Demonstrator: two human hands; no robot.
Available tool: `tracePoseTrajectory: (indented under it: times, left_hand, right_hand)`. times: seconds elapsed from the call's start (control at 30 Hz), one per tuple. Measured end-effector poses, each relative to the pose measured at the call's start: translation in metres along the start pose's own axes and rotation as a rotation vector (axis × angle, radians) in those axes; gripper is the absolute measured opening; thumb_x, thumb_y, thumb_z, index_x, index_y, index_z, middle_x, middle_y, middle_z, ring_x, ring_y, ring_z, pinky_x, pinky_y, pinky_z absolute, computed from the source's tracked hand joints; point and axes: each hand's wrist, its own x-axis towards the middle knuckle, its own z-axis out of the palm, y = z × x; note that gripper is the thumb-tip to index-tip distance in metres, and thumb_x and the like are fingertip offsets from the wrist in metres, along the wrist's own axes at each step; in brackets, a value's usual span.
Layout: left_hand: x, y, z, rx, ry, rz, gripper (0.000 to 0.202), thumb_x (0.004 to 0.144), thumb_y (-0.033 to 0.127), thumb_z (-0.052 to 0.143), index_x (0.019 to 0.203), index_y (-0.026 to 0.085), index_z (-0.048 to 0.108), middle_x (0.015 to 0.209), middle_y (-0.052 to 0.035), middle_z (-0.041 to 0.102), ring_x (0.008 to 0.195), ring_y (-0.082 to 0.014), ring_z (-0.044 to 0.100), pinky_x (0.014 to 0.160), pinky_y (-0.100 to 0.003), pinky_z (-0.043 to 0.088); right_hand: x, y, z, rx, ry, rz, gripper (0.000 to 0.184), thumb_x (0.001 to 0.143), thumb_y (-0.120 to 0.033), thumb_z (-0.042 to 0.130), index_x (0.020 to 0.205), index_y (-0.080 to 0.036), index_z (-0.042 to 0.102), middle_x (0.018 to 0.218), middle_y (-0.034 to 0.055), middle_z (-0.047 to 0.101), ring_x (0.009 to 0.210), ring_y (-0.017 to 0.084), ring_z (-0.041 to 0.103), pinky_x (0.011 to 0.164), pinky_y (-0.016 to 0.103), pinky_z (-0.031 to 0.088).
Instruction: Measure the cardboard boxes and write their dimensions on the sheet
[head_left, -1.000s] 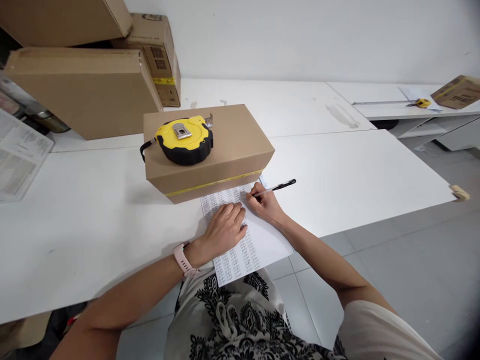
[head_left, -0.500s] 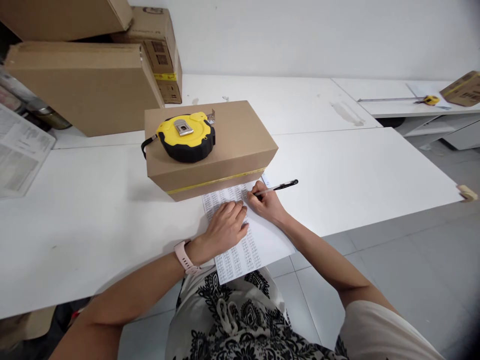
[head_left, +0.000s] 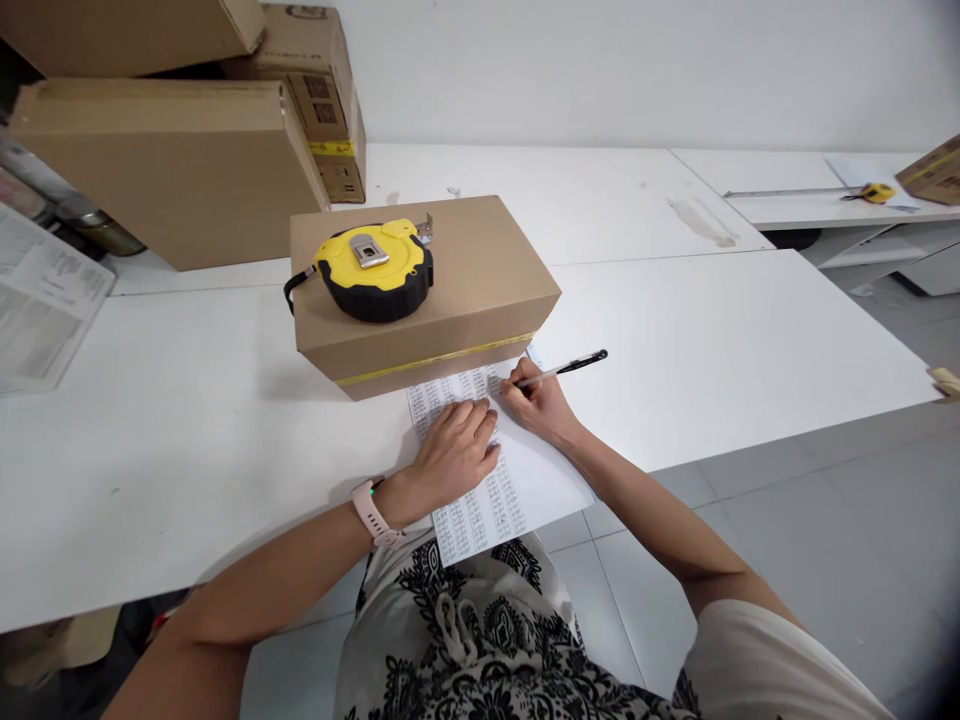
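A sheet of paper [head_left: 540, 470] with columns of small handwriting lies on the white table, its lower corner past the table's front edge. My left hand [head_left: 459, 448] rests flat on it, fingers stretched out. In my right hand [head_left: 540, 402] is a black-and-clear pen [head_left: 574, 365], its tip at the upper part of the sheet and its back end pointing right. Just beyond the paper stands a closed cardboard box [head_left: 480, 260] with a yellow tape strip along its side. On top of that box lies a yellow and black tape measure [head_left: 375, 270], its metal end sticking out slightly.
Several cardboard boxes [head_left: 180, 170] stand at the back left, beside a plastic-covered printed sheet [head_left: 45, 300]. The white table [head_left: 675, 350] runs right to a corner. A second tape measure [head_left: 876, 193], pulled out, and another box [head_left: 934, 170] sit at the far right.
The pen's back end has swung slightly right and up in my right hand. The view has shifted a little. My left hand stays in place on the paper.
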Motion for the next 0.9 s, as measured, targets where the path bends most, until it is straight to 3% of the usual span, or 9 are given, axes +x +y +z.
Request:
tracePoseTrajectory:
  times: [0.9]
  left_hand:
    - [-0.0005, -0.0003, 0.0000, -0.036, 0.003, -0.002, 0.035, 0.098, 0.026, 0.050, 0.123, 0.005, 0.063, 0.121, -0.0201, 0.069, 0.110, -0.0316, 0.060, 0.096, -0.047, 0.049]
  right_hand:
    - [-0.0001, 0.0022, -0.0006, -0.009, -0.006, -0.018, 0.019, 0.086, -0.029, 0.058, 0.072, -0.024, 0.046, 0.059, -0.0054, 0.040, 0.056, 0.012, 0.036, 0.054, 0.028, 0.029]
